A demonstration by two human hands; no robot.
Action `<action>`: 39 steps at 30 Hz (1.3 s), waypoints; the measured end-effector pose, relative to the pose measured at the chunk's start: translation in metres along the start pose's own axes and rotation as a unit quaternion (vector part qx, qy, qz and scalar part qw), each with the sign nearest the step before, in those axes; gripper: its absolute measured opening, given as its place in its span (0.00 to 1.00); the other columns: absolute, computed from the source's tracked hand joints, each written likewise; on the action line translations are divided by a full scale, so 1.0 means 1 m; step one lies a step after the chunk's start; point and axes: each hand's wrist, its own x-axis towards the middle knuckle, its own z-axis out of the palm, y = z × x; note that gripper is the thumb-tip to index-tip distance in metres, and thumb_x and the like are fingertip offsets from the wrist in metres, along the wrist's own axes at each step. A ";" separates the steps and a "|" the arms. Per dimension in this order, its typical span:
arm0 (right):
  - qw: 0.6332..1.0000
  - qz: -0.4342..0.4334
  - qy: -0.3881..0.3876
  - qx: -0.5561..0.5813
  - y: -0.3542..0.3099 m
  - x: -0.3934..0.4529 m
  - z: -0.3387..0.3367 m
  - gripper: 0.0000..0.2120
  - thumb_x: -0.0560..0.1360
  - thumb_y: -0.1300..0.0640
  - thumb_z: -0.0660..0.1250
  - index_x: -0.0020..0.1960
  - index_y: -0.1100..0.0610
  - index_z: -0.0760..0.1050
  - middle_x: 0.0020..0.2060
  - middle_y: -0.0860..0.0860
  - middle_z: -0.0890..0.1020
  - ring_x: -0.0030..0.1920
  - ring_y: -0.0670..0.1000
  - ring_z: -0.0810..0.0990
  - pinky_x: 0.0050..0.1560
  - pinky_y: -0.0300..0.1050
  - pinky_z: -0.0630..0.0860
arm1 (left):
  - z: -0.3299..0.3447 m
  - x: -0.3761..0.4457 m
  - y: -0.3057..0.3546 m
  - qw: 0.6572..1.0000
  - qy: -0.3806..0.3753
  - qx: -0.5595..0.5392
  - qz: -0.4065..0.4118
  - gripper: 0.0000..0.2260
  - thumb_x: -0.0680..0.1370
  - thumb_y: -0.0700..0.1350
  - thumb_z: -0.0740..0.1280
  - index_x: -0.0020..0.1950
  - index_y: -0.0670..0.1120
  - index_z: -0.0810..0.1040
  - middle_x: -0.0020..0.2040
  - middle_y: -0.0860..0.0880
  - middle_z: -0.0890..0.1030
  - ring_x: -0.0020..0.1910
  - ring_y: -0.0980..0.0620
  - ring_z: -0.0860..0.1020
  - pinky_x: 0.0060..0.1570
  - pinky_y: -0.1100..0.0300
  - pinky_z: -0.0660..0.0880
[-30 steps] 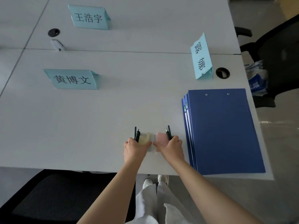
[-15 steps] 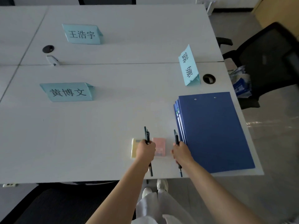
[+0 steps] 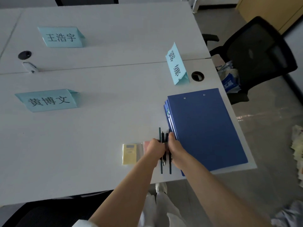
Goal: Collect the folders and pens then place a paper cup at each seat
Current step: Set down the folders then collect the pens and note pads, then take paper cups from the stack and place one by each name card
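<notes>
Near the table's (image 3: pixel 98 141) front edge, both hands meet around a bundle of dark pens (image 3: pixel 164 154): the left hand (image 3: pixel 155 149) and right hand (image 3: pixel 176 149) each curl their grip tight on it. Roughly four pens show, though the exact count is unclear. Just right lies one stack of blue folders (image 3: pixel 205 128); three name cards (image 3: pixel 49 100) stand behind

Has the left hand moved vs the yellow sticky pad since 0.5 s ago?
Yes. The left hand has shifted right, off the yellow sticky pad, toward the blue folders, meeting the right hand around the pens.
</notes>
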 end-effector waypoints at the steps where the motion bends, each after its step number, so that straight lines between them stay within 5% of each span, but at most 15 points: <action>1: 1.000 -0.007 0.003 0.015 0.002 0.001 -0.001 0.33 0.79 0.37 0.49 0.65 0.64 0.71 0.53 0.59 0.79 0.58 0.59 0.77 0.64 0.54 0.72 | 0.001 -0.006 0.002 1.000 -0.008 -0.013 -0.002 0.08 0.73 0.36 0.61 0.49 0.38 0.76 0.39 0.44 0.76 0.36 0.47 0.75 0.38 0.54 0.78; 5: 1.000 -0.013 -0.002 0.002 -0.002 -0.020 -0.008 0.35 0.79 0.37 0.46 0.71 0.64 0.65 0.66 0.61 0.73 0.66 0.59 0.73 0.69 0.54 0.68 | 0.002 -0.014 0.006 0.999 -0.014 -0.040 -0.002 0.10 0.74 0.31 0.57 0.35 0.42 0.69 0.30 0.46 0.67 0.29 0.50 0.65 0.29 0.59 0.63; 9: 0.999 -0.044 -0.005 -0.030 -0.004 -0.035 -0.026 0.30 0.82 0.42 0.45 0.74 0.63 0.62 0.70 0.59 0.69 0.70 0.58 0.68 0.69 0.51 0.65 | 0.005 -0.001 -0.004 0.999 0.006 -0.031 0.027 0.10 0.65 0.34 0.59 0.27 0.44 0.75 0.31 0.44 0.70 0.30 0.47 0.70 0.33 0.50 0.73; 12: 0.996 -0.083 -0.024 -0.010 -0.003 -0.047 -0.047 0.29 0.82 0.44 0.47 0.70 0.66 0.65 0.68 0.63 0.71 0.68 0.62 0.71 0.70 0.59 0.66 | 0.007 0.009 -0.012 0.998 0.016 -0.041 0.035 0.12 0.63 0.38 0.60 0.39 0.43 0.82 0.36 0.42 0.76 0.31 0.46 0.74 0.36 0.55 0.74; 15: 0.993 -0.111 -0.046 0.010 -0.004 -0.055 -0.082 0.24 0.81 0.52 0.53 0.67 0.70 0.63 0.65 0.68 0.70 0.66 0.67 0.69 0.67 0.65 0.67 | 0.005 -0.023 0.008 0.995 0.015 -0.092 0.039 0.10 0.72 0.35 0.64 0.51 0.41 0.79 0.42 0.40 0.81 0.36 0.45 0.77 0.37 0.56 0.75; 20: 0.986 -0.146 -0.077 0.025 -0.004 -0.053 -0.165 0.09 0.80 0.55 0.60 0.57 0.56 0.75 0.56 0.60 0.80 0.58 0.57 0.79 0.62 0.53 0.75 | 0.038 -0.050 0.038 0.989 0.037 -0.116 0.085 0.07 0.78 0.31 0.60 0.50 0.38 0.76 0.39 0.42 0.80 0.32 0.47 0.76 0.30 0.59 0.73; 25: 0.986 -0.140 -0.069 0.058 -0.005 -0.024 -0.273 0.04 0.80 0.57 0.62 0.52 0.55 0.74 0.44 0.53 0.81 0.46 0.52 0.79 0.55 0.49 0.77 | 0.136 -0.069 0.070 0.988 0.044 -0.116 0.097 0.07 0.77 0.31 0.61 0.51 0.37 0.77 0.36 0.42 0.79 0.30 0.47 0.74 0.34 0.56 0.71; 32: 0.986 -0.150 -0.040 0.057 -0.027 0.016 -0.426 0.03 0.79 0.58 0.63 0.48 0.54 0.75 0.40 0.54 0.81 0.43 0.53 0.80 0.55 0.52 0.77 | 0.296 -0.097 0.129 0.987 0.028 -0.102 0.124 0.07 0.79 0.35 0.62 0.51 0.43 0.78 0.44 0.44 0.83 0.38 0.48 0.80 0.40 0.55 0.78; 39: 0.988 -0.151 -0.026 0.035 -0.078 0.063 -0.512 0.09 0.80 0.60 0.60 0.58 0.59 0.75 0.42 0.54 0.81 0.40 0.51 0.79 0.45 0.45 0.77 | 0.375 -0.076 0.180 0.985 0.048 -0.111 0.127 0.08 0.78 0.37 0.65 0.56 0.44 0.77 0.47 0.42 0.82 0.38 0.48 0.80 0.37 0.59 0.77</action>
